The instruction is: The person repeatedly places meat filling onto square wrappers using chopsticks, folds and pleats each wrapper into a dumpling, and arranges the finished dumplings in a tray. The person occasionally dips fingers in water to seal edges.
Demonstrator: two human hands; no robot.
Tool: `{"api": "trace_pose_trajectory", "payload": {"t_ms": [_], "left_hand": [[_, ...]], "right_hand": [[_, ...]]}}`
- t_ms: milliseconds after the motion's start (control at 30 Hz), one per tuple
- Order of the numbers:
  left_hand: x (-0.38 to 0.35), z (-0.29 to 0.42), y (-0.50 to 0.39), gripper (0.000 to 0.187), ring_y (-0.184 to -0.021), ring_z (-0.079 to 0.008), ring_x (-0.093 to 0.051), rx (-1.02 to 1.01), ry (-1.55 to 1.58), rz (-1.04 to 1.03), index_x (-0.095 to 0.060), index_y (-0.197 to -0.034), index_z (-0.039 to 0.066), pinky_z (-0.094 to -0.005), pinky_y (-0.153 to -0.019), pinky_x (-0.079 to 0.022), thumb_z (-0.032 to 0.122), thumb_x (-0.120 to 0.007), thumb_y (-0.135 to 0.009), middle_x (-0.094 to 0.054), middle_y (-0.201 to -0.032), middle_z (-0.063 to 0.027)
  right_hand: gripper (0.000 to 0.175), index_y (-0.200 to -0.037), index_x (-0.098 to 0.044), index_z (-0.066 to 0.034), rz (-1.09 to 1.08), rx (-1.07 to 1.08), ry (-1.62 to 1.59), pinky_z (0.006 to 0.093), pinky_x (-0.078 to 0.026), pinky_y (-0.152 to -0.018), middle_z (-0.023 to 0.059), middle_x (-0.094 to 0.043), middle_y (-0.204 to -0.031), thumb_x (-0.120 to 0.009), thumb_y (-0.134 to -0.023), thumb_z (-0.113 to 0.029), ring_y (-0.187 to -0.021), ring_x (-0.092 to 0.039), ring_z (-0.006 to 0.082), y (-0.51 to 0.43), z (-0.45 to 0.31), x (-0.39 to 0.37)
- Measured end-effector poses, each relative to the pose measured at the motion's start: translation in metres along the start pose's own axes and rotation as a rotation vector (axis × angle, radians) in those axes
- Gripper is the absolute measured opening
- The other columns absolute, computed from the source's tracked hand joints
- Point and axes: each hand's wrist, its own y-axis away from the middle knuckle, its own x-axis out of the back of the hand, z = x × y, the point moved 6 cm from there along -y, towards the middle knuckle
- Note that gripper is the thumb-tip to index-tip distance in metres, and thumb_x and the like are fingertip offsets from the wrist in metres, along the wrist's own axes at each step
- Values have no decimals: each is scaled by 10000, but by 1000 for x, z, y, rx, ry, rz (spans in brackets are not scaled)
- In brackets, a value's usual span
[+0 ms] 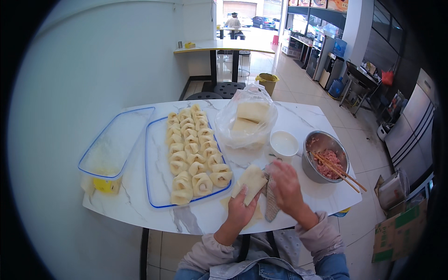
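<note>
My left hand [241, 208] holds a pale square dough wrapper [250, 182] above the table's near edge. Whether it is one sheet or several cannot be told. To its right my right hand [288, 190], blurred, is raised over a grey-brown cloth [271, 206] with nothing seen in it. More pale dough [258, 214] lies flat under my left hand. Folded wontons [191, 159] stand in rows in a clear, blue-rimmed tray [157, 194] on the left. A steel bowl [308, 168] at right contains pink minced meat [328, 164], and wooden chopsticks [337, 171] rest across its rim.
Beyond my hands are a white bowl [284, 144] of liquid and a clear plastic bag [227, 134] of stacked wrappers [253, 112]. A clear, blue-rimmed container or lid [115, 140] tilts over a yellow object [105, 185] at far left. A wall [94, 70] borders the table's left.
</note>
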Motion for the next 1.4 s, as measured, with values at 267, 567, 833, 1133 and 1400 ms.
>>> {"api": "trace_pose_trajectory", "payload": {"t_ms": [267,567,833,1133,1400], "left_hand": [[-2,4,3,394,-1230,-274,-432,39,-66,64,-377,-1310,-12,-421,-1063,-321,191,-359,-973,-461,-1300,-149],[-6,10,7,336,-1079,-254,-533,-210,-626,33,-437,-1245,-10,-344,-902,-460,154,-423,-952,-520,-1191,-151],[-17,-21,44,258,-727,-97,-525,-46,-719,182,-528,-1139,27,-212,-548,-395,179,-470,-939,-585,-921,-31],[-53,-10,53,351,-1125,-189,-479,-195,-1024,-142,-496,-1219,-45,-290,-950,-376,94,-498,-897,-505,-1231,-143],[-35,-11,48,284,-941,-123,-582,241,-563,-6,-563,-1137,-3,-253,-835,-452,123,-566,-883,-620,-1028,-55]], "right_hand": [[551,-1247,-477,-22,-229,10,137,510,-157,-1078,130,-394,-1387,-583,-803,-331,-1319,-295,334,27,-35,-19],[258,-1073,-566,7,16,-601,-807,287,-441,-769,103,-622,-974,-562,-880,-165,-885,-575,188,76,-1,-25],[155,-947,-612,-31,-24,-932,-1456,202,-400,-581,22,-617,-806,-593,-881,-169,-676,-527,69,92,-11,-57],[215,-1104,-551,-32,385,-955,-1780,299,-496,-802,51,-608,-1024,-525,-922,-145,-912,-598,137,97,-19,-40],[174,-987,-614,-5,201,-906,-1590,208,-480,-674,23,-636,-881,-591,-891,-147,-766,-590,72,102,-10,-29]]}}
